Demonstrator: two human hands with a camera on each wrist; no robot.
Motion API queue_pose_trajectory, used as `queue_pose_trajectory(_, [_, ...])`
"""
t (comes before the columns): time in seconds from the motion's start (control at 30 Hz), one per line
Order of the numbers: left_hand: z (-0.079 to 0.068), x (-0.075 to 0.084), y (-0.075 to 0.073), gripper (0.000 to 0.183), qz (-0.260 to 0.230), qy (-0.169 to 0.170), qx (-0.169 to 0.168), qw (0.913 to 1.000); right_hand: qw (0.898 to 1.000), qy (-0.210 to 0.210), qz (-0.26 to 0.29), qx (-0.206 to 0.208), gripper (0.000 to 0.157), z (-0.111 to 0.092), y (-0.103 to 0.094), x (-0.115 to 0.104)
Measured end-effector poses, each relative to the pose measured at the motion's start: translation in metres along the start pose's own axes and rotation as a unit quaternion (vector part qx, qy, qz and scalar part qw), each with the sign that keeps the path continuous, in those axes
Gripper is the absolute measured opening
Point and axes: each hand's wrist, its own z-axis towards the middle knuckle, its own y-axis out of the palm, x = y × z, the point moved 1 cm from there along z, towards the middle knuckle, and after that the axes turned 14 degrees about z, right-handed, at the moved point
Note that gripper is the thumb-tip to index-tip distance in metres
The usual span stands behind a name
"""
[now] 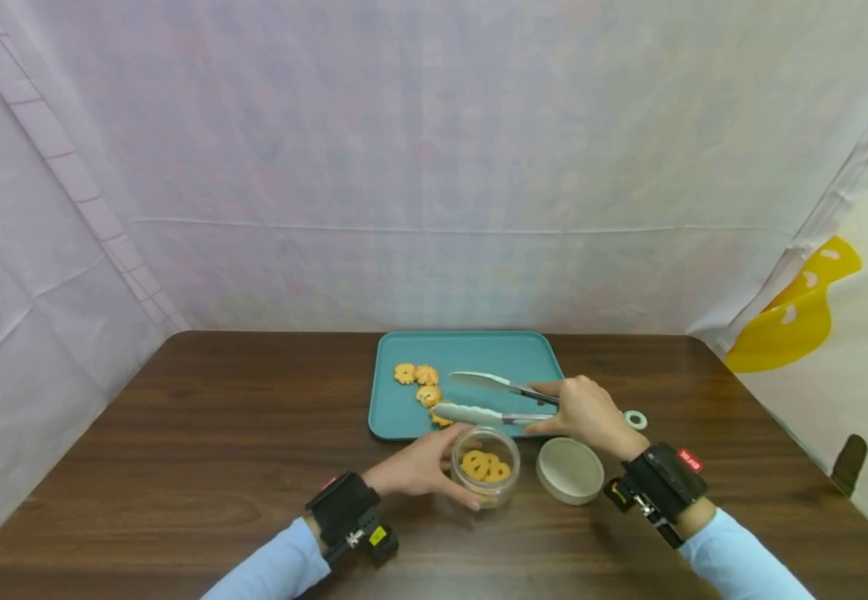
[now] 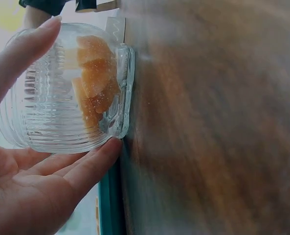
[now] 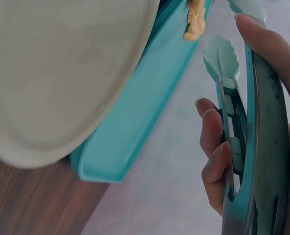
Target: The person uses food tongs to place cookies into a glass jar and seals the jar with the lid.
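A clear jar (image 2: 61, 134) stands on the table, with several ring-shaped cookies (image 1: 485, 467) inside it. My left hand (image 1: 426, 465) holds the jar from its left side, thumb on one side and fingers on the other. In my right hand (image 1: 591, 417) are metal tongs (image 3: 272, 142) with pale scalloped tips, gripped between thumb and fingers. The tongs' arms are spread apart over the tray (image 1: 494, 354). Several cookies (image 1: 428, 395) lie on the tray's left part, and the nearer tong tip overlaps the lowest one in the head view; contact cannot be told.
A round whitish lid (image 1: 571, 472) lies on the brown wooden table (image 1: 239, 442), right of the jar and below my right hand. The blue-green tray is behind the jar. White cloth (image 1: 419, 167) hangs along the table's back and sides.
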Motion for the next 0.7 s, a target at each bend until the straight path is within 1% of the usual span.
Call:
queue_pose_trajectory(0.17, [0.001,-0.001,0.000,0.081,-0.006,0.004,-0.003,1.0000,1.000,-0.004,-0.003,-0.016,0.075,0.010,0.008,-0.006])
queue_pose_trajectory(0.27, [0.001,-0.001,0.000,0.082,-0.004,0.008,-0.002,1.0000,1.000,0.001,-0.011,-0.027,0.075,0.014,0.010,-0.008])
queue_pose_trajectory(0.57, [0.000,-0.002,0.000,0.082,-0.015,0.000,-0.006,0.9999,0.999,0.010,-0.005,-0.052,0.072,0.017,0.013,-0.008])
queue_pose_trajectory(0.7, [0.000,-0.002,0.001,0.082,-0.016,-0.004,-0.006,0.9998,0.998,0.009,-0.023,-0.049,0.071,0.017,0.014,-0.007])
